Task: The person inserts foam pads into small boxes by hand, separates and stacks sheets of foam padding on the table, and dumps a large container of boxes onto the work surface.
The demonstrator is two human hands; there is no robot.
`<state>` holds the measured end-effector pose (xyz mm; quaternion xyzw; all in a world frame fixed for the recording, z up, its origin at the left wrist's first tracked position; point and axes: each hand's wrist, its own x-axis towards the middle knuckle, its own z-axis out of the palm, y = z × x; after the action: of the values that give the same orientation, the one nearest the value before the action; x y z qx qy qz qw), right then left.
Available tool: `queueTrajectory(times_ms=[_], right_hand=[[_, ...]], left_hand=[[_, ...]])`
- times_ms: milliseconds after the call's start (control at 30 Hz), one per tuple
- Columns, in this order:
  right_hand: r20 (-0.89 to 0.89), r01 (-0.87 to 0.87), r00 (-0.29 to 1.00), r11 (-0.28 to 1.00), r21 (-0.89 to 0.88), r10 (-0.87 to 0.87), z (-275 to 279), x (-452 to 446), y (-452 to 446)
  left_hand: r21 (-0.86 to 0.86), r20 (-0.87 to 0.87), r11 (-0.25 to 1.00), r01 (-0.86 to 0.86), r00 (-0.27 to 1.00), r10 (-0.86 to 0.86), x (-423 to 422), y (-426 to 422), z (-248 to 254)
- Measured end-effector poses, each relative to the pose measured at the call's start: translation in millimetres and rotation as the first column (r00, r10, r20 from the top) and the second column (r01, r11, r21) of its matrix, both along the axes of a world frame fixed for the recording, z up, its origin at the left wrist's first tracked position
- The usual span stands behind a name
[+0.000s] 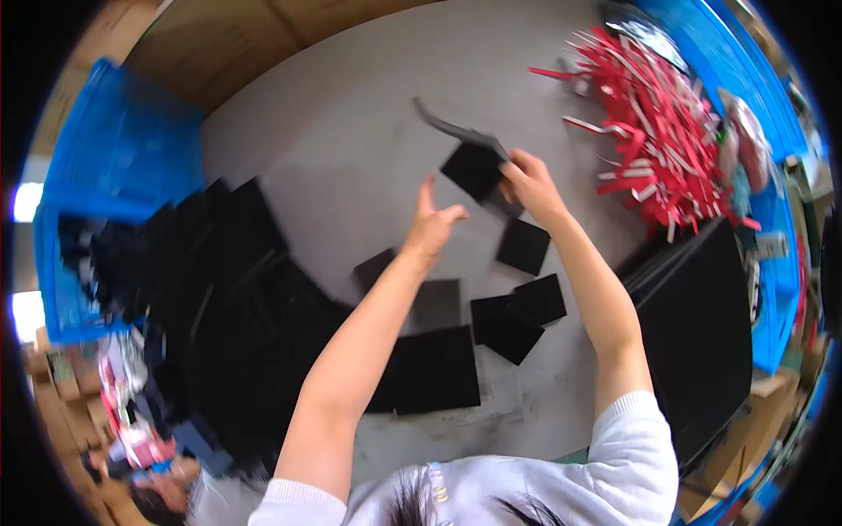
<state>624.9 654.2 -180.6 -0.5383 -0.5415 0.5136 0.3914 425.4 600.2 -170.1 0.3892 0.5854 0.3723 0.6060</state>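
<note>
My right hand pinches a black square piece by its right edge, above the middle of the grey table. A dark grey strip, blurred, extends to the upper left from the same hand; whether it is joined to the square I cannot tell. My left hand is just left of the piece, thumb and forefinger spread, holding nothing. Below my right hand lies a black square. Nearer me are several overlapping black squares, a dark grey square and a larger black piece.
A big heap of black pieces covers the left side, beside blue crates. Red and white strips are piled at the right. Below them stands a black stack. Cardboard borders the far edge. Another person is at lower left.
</note>
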Motion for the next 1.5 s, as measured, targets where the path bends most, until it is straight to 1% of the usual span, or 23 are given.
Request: queueTrajectory(times_ms=[100, 233, 300, 467, 567, 633, 700, 800, 833, 900, 933, 967, 1000, 1033, 1067, 1100, 1133, 1167, 1233, 1300, 1333, 1433, 1500], right_hand=[[-0.392, -0.178, 0.917, 0.955, -0.237, 0.074, 72, -20, -96], [-0.115, -0.176, 0.980, 0.976, -0.127, 0.162, 98, -1, -194], [-0.232, -0.136, 0.968, 0.973, -0.187, 0.090, 103, 1, -237], [0.193, -0.206, 0.963, 0.977, 0.062, 0.191, 141, -15, -343], [-0.218, 0.151, 0.967, 0.985, 0.081, -0.130, 154, -8, -388], [-0.281, 0.188, 0.954, 0.943, 0.273, -0.109, 164, 21, -414], [-0.406, 0.173, 0.914, 0.915, 0.363, -0.011, 165, 61, -445], [-0.555, 0.356, 0.758, 0.930, -0.088, -0.343, 172, 116, -508], [-0.562, 0.391, 0.698, 0.894, -0.219, -0.443, 167, 142, -530], [-0.521, 0.255, 0.832, 0.965, 0.055, -0.190, 147, 218, -572], [-0.472, 0.478, 0.784, 0.877, 0.048, -0.402, 154, 240, -597], [-0.419, 0.853, 0.407, 0.502, -0.142, -0.811, 188, 226, -597], [-0.350, 0.886, 0.451, 0.459, 0.064, -0.821, 181, 264, -625], [-0.471, 0.933, 0.322, 0.360, 0.011, -0.821, 168, 332, -663], [-0.345, 0.942, 0.333, 0.329, 0.071, -0.878, 163, 382, -699], [0.034, 0.995, 0.099, 0.098, -0.013, -0.995, 173, 396, -714], [0.685, 0.988, 0.111, 0.154, 0.002, -0.720, 180, 407, -727], [0.993, 0.976, 0.087, 0.206, -0.068, -0.084, 185, 419, -741], [0.914, 0.873, -0.085, 0.472, -0.124, 0.397, 222, 353, -709], [0.977, 0.700, 0.003, 0.699, 0.151, -0.214, 218, 294, -648], [0.675, 0.703, 0.440, 0.695, 0.152, -0.592, 183, 283, -622], [0.557, 0.495, 0.701, 0.866, 0.070, -0.446, 160, 152, -494], [0.618, 0.358, 0.716, 0.931, 0.072, -0.324, 119, 116, -426]], left_hand=[[-0.110, 0.649, 0.992, -0.064, 0.751, 0.120, 3, -52, 66], [0.026, 0.348, 1.000, -0.006, 0.937, -0.003, -8, -140, 90], [0.199, 0.054, 0.977, 0.075, 0.995, -0.087, -11, -190, 105], [0.111, 0.025, 0.921, 0.374, 0.925, -0.378, -26, -291, 159], [-0.116, -0.009, 0.840, 0.531, 0.845, -0.535, -53, -324, 202], [0.345, -0.195, 0.873, 0.346, 0.936, -0.294, -80, -341, 202], [0.512, -0.260, 0.848, 0.136, 0.966, 0.002, -126, -336, 218], [0.550, -0.253, 0.803, -0.227, 0.872, 0.420, -207, -308, 236], [0.491, -0.013, 0.781, -0.386, 0.894, 0.449, -244, -290, 228], [0.577, -0.278, 0.651, -0.494, 0.630, 0.725, -295, -269, 232], [0.753, -0.529, 0.598, -0.273, 0.289, 0.798, -336, -260, 217], [0.812, -0.497, 0.548, -0.203, 0.252, 0.830, -302, -279, 256], [0.918, -0.303, 0.362, -0.162, 0.304, 0.903, -326, -266, 223], [0.873, -0.306, 0.422, -0.245, 0.400, 0.864, -304, -276, 226], [0.818, -0.321, 0.511, -0.263, 0.528, 0.786, -261, -288, 239], [0.806, -0.387, 0.579, -0.124, 0.629, 0.674, -233, -295, 231], [0.780, -0.391, 0.624, -0.049, 0.741, 0.546, -196, -303, 222], [0.757, -0.463, 0.648, 0.088, 0.771, 0.436, -162, -309, 209], [0.609, -0.542, 0.742, 0.279, 0.830, 0.132, -110, -318, 159], [0.519, -0.634, 0.696, 0.496, 0.770, -0.076, -70, -318, 98], [0.386, -0.657, 0.749, 0.538, 0.731, -0.187, -53, -315, 76], [0.257, -0.695, 0.788, 0.560, 0.674, -0.252, -8, -283, 27], [0.274, -0.721, 0.786, 0.555, 0.659, -0.214, 14, -252, 7]])
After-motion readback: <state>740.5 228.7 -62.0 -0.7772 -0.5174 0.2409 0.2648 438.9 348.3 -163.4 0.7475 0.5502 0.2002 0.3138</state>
